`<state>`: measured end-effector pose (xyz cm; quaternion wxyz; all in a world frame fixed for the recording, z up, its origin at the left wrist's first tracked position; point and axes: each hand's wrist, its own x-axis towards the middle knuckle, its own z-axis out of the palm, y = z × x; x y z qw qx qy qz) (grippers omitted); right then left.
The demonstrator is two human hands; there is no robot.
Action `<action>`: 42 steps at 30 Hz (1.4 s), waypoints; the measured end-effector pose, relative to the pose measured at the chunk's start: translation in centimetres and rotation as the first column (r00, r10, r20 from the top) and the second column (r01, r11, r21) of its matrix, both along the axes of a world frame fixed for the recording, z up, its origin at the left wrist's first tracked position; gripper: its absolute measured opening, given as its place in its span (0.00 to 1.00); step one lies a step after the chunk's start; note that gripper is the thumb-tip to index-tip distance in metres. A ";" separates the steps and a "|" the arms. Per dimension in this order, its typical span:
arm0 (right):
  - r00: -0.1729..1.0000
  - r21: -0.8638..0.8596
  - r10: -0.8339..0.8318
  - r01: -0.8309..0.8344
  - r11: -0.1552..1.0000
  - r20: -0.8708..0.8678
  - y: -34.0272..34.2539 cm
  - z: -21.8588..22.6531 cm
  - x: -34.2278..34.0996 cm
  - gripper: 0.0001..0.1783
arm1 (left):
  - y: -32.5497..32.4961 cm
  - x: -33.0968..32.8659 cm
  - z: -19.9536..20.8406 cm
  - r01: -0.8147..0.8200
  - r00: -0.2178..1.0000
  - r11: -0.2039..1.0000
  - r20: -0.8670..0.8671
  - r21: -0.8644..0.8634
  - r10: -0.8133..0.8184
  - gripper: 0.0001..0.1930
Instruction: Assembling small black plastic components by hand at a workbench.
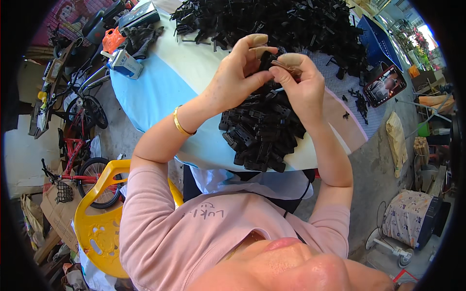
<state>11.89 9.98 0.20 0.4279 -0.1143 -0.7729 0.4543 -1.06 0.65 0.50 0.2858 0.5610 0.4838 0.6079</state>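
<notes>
A round table is covered with a white and pale-blue cloth [160, 97], and a checked section is seen toward the right. Much of the far side is buried under a large heap of black plastic parts [267, 22]. A lit phone [385, 86] is propped near the right edge, close to a blue basket [381, 43]. At the left edge, a white and blue carton [125, 64] is set near an orange-red bag [112, 40]. Below, a concrete floor [369, 169] is occupied by a yellow chair [99, 233] and, farther left, a red bicycle [73, 155].

A small black piece [266, 60] is held above the table, between the two hands, with the large heap beyond it. A smaller pile of black parts [262, 128] is gathered between the forearms, on the near side of the table.

By the left hand [240, 70] (a gold bangle is worn near its wrist) the piece is pinched between thumb and curled fingers. The right hand [301, 80] is brought close beside it, thumb and fingers bent inward; whether anything is gripped there cannot be told, since the fingertips are partly hidden.
</notes>
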 end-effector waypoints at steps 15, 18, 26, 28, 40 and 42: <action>0.978 -0.176 0.126 -0.096 0.980 0.168 0.2 0.7 0.4 0.07 | 0.3 0.3 -0.4 -0.088 0.996 0.989 0.030 0.118 0.085 0.13; 0.979 -0.162 0.115 -0.088 0.983 0.171 0.2 1.0 0.4 0.08 | 0.2 0.3 -0.3 -0.142 0.987 0.984 -0.058 0.108 0.149 0.13; 0.955 -0.337 0.174 -0.086 0.938 0.241 -0.4 1.5 0.9 0.07 | -0.9 0.9 -0.2 -0.223 0.868 0.943 -0.391 0.246 0.307 0.12; 0.950 -0.372 0.186 -0.084 0.924 0.250 -0.4 1.1 1.0 0.06 | -0.8 0.7 -0.7 -0.217 0.842 0.930 -0.425 0.296 0.332 0.12; 0.914 -0.002 0.342 -0.350 0.937 -0.217 2.5 0.1 -0.7 0.05 | 2.5 -3.8 -2.0 0.298 0.698 0.947 0.650 0.116 -0.299 0.18; 0.956 0.073 0.205 -0.194 0.978 -0.210 2.2 -0.5 -0.6 0.04 | 2.8 -2.6 -2.3 0.192 0.782 0.980 0.596 0.049 -0.183 0.19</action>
